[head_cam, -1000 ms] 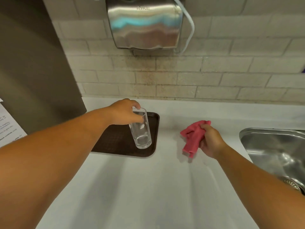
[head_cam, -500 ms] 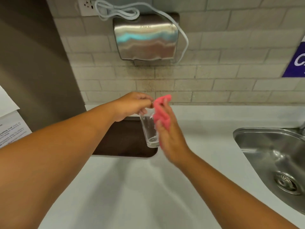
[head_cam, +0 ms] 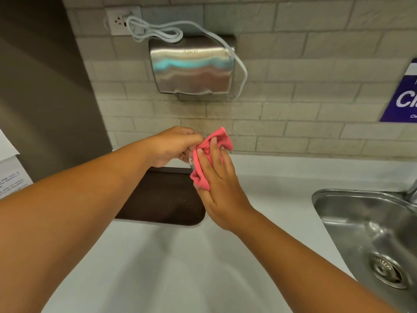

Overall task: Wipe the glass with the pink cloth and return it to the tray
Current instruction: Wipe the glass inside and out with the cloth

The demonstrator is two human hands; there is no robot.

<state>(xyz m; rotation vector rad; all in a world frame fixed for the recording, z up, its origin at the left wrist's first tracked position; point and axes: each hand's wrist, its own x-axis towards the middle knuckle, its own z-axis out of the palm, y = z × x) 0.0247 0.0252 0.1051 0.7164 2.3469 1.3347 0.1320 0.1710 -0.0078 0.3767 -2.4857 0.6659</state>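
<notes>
My left hand (head_cam: pixel 174 145) grips the clear glass (head_cam: pixel 190 159) near its rim, held in the air above the right end of the dark brown tray (head_cam: pixel 162 199). Almost all of the glass is hidden: the pink cloth (head_cam: pixel 204 159) is wrapped around it. My right hand (head_cam: pixel 216 184) presses the cloth against the glass with fingers spread over it. Nothing stands on the tray.
A steel sink (head_cam: pixel 370 233) with a drain lies at the right. On the tiled wall hang a steel hand dryer (head_cam: pixel 191 68), its cable and a socket (head_cam: pixel 123 20). A dark panel (head_cam: pixel 45 86) bounds the left. The white counter (head_cam: pixel 169 267) stretches toward me.
The glass left the tray in my left hand and rose. My right hand brought the pink cloth over from the right and wrapped it around the glass.
</notes>
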